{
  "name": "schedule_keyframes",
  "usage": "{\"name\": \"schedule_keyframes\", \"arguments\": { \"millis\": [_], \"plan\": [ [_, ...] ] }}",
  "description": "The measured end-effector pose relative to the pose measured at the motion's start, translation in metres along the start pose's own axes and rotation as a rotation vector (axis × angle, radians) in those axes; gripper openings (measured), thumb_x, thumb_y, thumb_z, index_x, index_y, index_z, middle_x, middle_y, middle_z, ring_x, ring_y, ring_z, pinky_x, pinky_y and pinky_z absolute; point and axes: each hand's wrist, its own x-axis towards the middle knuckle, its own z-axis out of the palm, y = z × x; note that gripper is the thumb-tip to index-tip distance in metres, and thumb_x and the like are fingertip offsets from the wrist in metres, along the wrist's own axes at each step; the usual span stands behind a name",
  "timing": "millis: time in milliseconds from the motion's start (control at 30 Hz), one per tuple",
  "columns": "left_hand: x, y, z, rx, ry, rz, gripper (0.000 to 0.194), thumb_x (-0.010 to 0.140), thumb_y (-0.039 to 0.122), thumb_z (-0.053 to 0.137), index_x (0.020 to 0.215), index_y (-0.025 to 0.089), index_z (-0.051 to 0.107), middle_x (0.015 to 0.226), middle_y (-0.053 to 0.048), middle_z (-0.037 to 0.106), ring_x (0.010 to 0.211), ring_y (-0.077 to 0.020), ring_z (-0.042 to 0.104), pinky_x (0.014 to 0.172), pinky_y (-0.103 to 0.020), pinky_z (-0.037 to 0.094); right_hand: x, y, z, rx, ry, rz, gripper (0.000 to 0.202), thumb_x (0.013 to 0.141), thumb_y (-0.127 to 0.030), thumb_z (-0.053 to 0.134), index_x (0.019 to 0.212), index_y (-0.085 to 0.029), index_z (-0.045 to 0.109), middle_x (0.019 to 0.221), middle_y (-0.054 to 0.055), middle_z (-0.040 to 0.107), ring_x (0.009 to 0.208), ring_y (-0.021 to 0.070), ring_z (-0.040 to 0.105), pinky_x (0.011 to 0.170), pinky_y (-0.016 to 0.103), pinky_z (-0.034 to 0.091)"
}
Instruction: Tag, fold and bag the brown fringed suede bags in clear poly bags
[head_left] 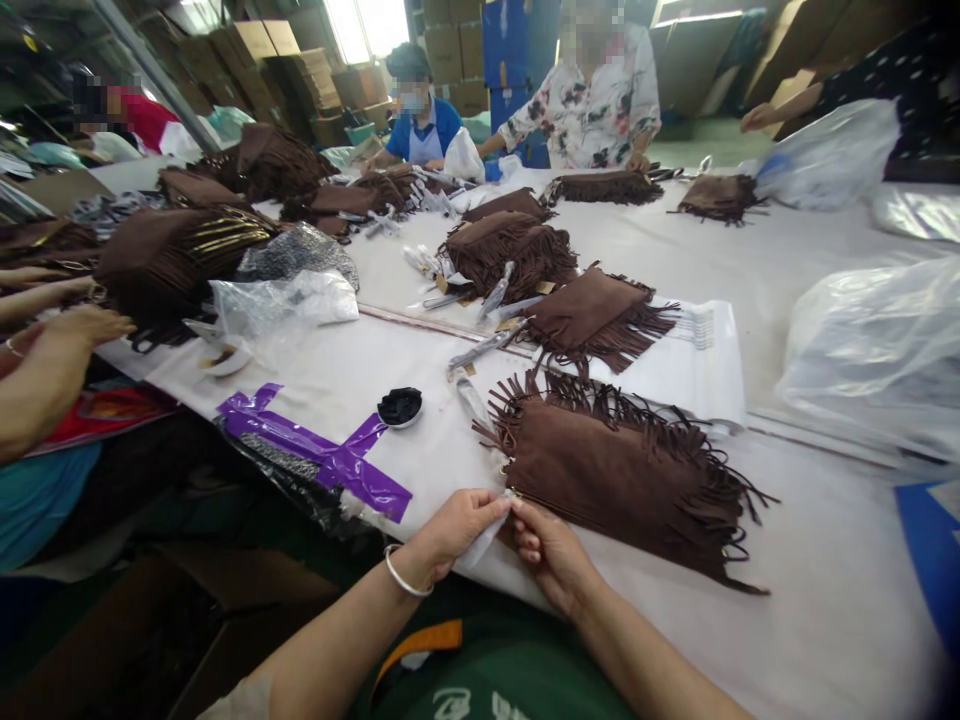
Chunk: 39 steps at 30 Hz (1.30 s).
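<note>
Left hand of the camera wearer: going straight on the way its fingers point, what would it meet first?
Most likely the person's bare right hand, close in front; beyond lies the flat, brown, fringed pouch, though depth is unclear.

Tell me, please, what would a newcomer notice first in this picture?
Probably the nearest brown fringed piece, flat on the white table, with the left hand and right hand at its near left corner. Next, the purple tape along the table's edge, left of the hands, with a dish of black pieces beyond it.
</note>
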Motion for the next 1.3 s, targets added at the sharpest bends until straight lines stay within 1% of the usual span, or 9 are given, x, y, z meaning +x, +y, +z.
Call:
{"name": "schedule_keyframes", "arguments": {
  "millis": [267,567,800,900,1000,1067,1133,1200,1300],
  "plan": [
    [-0.002,0.007,0.002,0.764,0.159,0.159,0.025,0.085,0.034,0.049,0.07,0.015,0.055,0.06,0.001,0.053,0.057,-0.0134,0.046,0.054,-0.024,0.031,-0.001,0.006,0.0,-0.114,-0.004,-0.1,0.04,0.067,-0.051,0.073,0.068,-0.014,0.06,0.047,-0.006,0.043,0.04,0.0039,0.033,0.036,0.016,0.026],
    [-0.013,0.011,0.01,1.131,0.11,0.172,0.022,0.091,0.029,0.04,0.092,0.017,0.058,0.081,-0.008,0.066,0.072,-0.0217,0.063,0.061,-0.027,0.039,0.003,0.004,-0.001,-0.178,0.025,-0.103,0.041,0.063,-0.05,0.076,0.068,-0.012,0.063,0.054,-0.004,0.051,0.041,0.0018,0.034,0.035,0.014,0.024],
    [-0.012,-0.008,0.014,1.01,0.137,0.156,0.03,0.092,0.031,0.027,0.094,0.019,0.055,0.082,-0.006,0.066,0.075,-0.0201,0.064,0.068,-0.028,0.045,-0.032,-0.025,-0.014,-0.288,-0.068,-0.055,0.047,0.061,-0.048,0.077,0.09,-0.013,0.068,0.077,0.007,0.067,0.05,0.0098,0.058,0.042,0.018,0.041],
    [0.005,-0.026,-0.001,0.937,0.156,0.198,0.033,0.089,0.042,0.032,0.092,0.022,0.057,0.088,-0.004,0.067,0.081,-0.0211,0.064,0.074,-0.028,0.048,-0.067,-0.059,-0.044,-0.408,-0.077,-0.233,0.049,0.072,-0.053,0.067,0.102,-0.015,0.065,0.082,0.007,0.068,0.052,0.0113,0.059,0.046,0.022,0.044],
    [0.024,-0.044,-0.014,0.878,0.126,0.178,0.036,0.084,0.052,0.038,0.089,0.024,0.06,0.088,-0.001,0.069,0.084,-0.0228,0.065,0.074,-0.028,0.05,-0.125,-0.102,-0.098,-0.566,0.336,-0.652,0.04,0.08,-0.052,0.058,0.098,-0.017,0.066,0.075,0.004,0.065,0.058,0.0128,0.057,0.054,0.025,0.046],
    [0.03,-0.051,-0.02,0.859,0.138,0.173,0.037,0.083,0.054,0.039,0.088,0.025,0.062,0.087,0.001,0.07,0.085,-0.0233,0.065,0.075,-0.028,0.05,-0.17,-0.132,-0.143,-0.651,0.856,-0.961,0.036,0.082,-0.05,0.056,0.097,-0.019,0.065,0.07,0.002,0.061,0.063,0.014,0.055,0.062,0.027,0.045],
    [0.033,-0.056,-0.024,0.847,0.164,0.159,0.039,0.082,0.056,0.04,0.09,0.026,0.063,0.088,0.002,0.07,0.087,-0.0235,0.065,0.077,-0.028,0.05,-0.208,-0.157,-0.191,-0.724,1.26,-1.068,0.04,0.081,-0.051,0.055,0.102,-0.018,0.063,0.084,0.005,0.064,0.078,0.0186,0.057,0.075,0.031,0.044],
    [0.034,-0.057,-0.026,0.842,0.193,0.131,0.04,0.081,0.057,0.041,0.088,0.025,0.065,0.088,0.002,0.071,0.088,-0.0238,0.065,0.077,-0.027,0.051,-0.231,-0.176,-0.234,-0.8,1.444,-1.017,0.043,0.077,-0.052,0.057,0.101,-0.018,0.064,0.097,0.008,0.064,0.089,0.0225,0.056,0.085,0.037,0.041],
    [0.033,-0.055,-0.024,0.836,0.223,0.118,0.04,0.079,0.058,0.044,0.08,0.024,0.065,0.086,0.0,0.071,0.087,-0.024,0.066,0.075,-0.027,0.051,-0.238,-0.191,-0.274,-0.778,1.387,-0.901,0.039,0.066,-0.051,0.063,0.083,-0.016,0.069,0.087,0.01,0.067,0.089,0.0266,0.057,0.088,0.042,0.04]
  ]
}}
